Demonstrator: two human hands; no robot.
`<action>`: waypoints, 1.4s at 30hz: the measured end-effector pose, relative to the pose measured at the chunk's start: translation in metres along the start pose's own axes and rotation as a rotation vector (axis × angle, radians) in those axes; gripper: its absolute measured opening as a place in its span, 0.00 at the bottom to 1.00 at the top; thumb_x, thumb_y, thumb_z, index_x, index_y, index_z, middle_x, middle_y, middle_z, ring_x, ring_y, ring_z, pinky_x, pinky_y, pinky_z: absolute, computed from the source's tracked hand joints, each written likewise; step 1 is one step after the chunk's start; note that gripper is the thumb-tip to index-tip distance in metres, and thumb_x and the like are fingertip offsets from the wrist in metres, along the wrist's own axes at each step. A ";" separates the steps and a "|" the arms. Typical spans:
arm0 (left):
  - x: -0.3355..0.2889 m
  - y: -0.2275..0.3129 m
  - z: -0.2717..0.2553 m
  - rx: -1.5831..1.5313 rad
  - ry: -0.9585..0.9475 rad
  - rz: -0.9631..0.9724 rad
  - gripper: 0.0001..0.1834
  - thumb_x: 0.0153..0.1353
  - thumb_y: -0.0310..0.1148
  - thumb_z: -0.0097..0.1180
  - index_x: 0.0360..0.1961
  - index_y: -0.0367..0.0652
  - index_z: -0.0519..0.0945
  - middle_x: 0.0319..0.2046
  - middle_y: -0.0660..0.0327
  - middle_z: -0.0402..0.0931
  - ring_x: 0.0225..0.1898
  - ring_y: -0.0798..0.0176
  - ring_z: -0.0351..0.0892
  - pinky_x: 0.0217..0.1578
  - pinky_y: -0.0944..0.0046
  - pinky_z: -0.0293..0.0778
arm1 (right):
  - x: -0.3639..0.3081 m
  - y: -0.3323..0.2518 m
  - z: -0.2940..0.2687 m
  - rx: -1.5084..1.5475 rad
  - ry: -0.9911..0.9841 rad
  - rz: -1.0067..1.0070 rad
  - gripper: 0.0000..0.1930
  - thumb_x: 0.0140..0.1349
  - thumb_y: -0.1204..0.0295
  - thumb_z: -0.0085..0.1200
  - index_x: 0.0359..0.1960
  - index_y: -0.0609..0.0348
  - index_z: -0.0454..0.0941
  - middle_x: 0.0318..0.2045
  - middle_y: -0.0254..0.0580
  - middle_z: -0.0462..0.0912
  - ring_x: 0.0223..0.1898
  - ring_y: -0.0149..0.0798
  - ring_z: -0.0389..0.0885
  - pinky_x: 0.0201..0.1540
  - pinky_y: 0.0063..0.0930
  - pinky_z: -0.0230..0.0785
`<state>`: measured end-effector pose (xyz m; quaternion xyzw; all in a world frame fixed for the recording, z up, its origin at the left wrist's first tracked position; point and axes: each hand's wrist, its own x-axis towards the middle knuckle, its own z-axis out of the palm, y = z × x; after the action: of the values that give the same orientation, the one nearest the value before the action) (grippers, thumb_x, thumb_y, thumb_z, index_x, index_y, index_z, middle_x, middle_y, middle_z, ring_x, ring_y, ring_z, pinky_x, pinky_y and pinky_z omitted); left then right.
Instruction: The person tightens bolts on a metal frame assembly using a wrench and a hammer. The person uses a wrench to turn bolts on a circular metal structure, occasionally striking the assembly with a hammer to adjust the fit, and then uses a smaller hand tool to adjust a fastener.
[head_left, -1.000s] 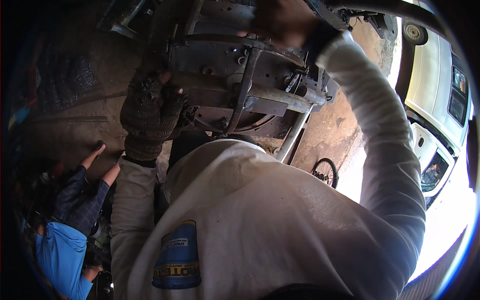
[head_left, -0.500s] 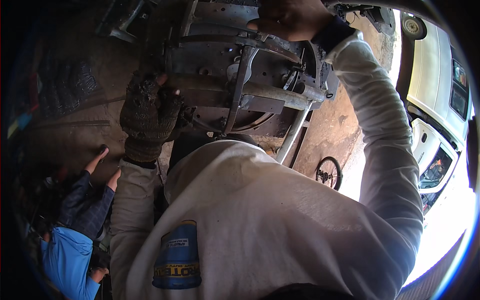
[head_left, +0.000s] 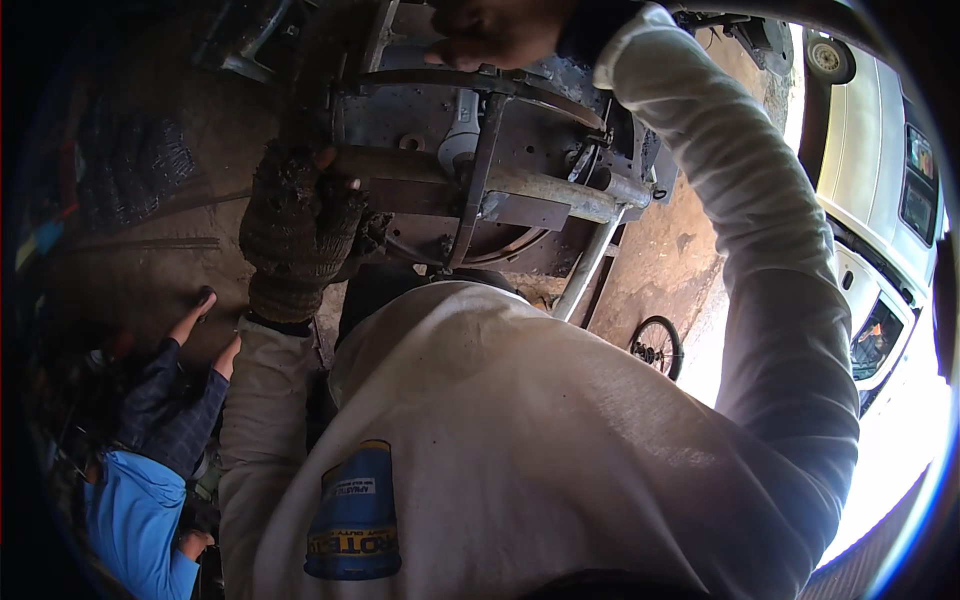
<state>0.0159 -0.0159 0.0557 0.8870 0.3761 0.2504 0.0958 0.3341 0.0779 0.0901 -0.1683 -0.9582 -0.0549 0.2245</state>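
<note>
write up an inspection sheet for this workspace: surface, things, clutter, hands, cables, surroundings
surface: dark metal plate with holes
things: pipe across the plate; curved bar above it in view; pale grey tool with a round head near the pipe
clutter: spoked wheel on the ground, right side
hands: left hand gloved, by the pipe's left end, contact unclear; right hand bare, at the top edge above the tool, grip unclear
cables: none clearly made out among the dark metalwork
surroundings: white van at right; person in a blue top at lower left
</note>
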 end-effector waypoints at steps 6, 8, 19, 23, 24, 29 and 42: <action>0.004 -0.002 0.005 -0.059 -0.005 -0.001 0.22 0.52 0.37 0.69 0.49 0.44 0.81 0.47 0.51 0.78 0.46 0.45 0.79 0.46 0.53 0.78 | -0.003 0.006 0.097 0.164 0.147 0.042 0.10 0.50 0.67 0.58 0.15 0.55 0.78 0.18 0.36 0.77 0.29 0.44 0.77 0.36 0.37 0.69; 0.002 -0.001 0.005 -0.047 -0.013 -0.015 0.23 0.52 0.36 0.68 0.50 0.43 0.80 0.48 0.54 0.79 0.50 0.46 0.78 0.51 0.52 0.76 | -0.004 0.003 0.109 0.277 0.213 0.210 0.08 0.49 0.67 0.58 0.16 0.55 0.79 0.20 0.36 0.79 0.30 0.43 0.78 0.36 0.37 0.70; 0.001 0.005 0.003 -0.092 -0.027 -0.092 0.21 0.55 0.36 0.67 0.51 0.43 0.81 0.50 0.52 0.78 0.53 0.47 0.77 0.55 0.52 0.75 | -0.100 -0.058 -0.010 0.035 -0.121 0.258 0.11 0.68 0.59 0.53 0.37 0.48 0.84 0.26 0.37 0.83 0.27 0.41 0.83 0.30 0.35 0.75; -0.003 0.002 -0.001 -0.022 -0.032 -0.069 0.20 0.57 0.37 0.64 0.51 0.43 0.81 0.50 0.52 0.78 0.53 0.47 0.77 0.55 0.52 0.75 | -0.074 -0.033 -0.035 0.015 -0.357 0.523 0.17 0.57 0.55 0.60 0.16 0.50 0.79 0.17 0.37 0.78 0.23 0.47 0.76 0.28 0.41 0.66; -0.003 0.002 -0.002 0.018 -0.034 -0.052 0.20 0.58 0.37 0.64 0.51 0.44 0.81 0.50 0.52 0.78 0.53 0.47 0.77 0.54 0.52 0.75 | -0.075 -0.027 -0.037 0.015 -0.223 0.530 0.19 0.57 0.54 0.61 0.15 0.51 0.79 0.17 0.37 0.78 0.22 0.47 0.75 0.28 0.41 0.66; -0.001 0.001 0.003 0.002 -0.017 -0.018 0.21 0.57 0.38 0.63 0.52 0.45 0.81 0.51 0.52 0.78 0.53 0.47 0.77 0.53 0.52 0.76 | -0.076 -0.028 -0.049 0.035 -0.162 0.569 0.19 0.55 0.53 0.63 0.14 0.50 0.78 0.17 0.36 0.77 0.25 0.46 0.73 0.31 0.40 0.65; -0.003 -0.002 0.001 -0.033 -0.050 -0.043 0.23 0.57 0.44 0.65 0.51 0.42 0.81 0.49 0.53 0.79 0.51 0.47 0.77 0.52 0.52 0.75 | -0.044 -0.008 -0.022 0.043 -0.120 0.288 0.18 0.49 0.54 0.62 0.13 0.52 0.78 0.15 0.38 0.74 0.26 0.47 0.70 0.34 0.43 0.62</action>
<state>0.0133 -0.0170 0.0531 0.8829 0.3884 0.2322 0.1253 0.3774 0.0534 0.0902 -0.3022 -0.9369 0.0085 0.1759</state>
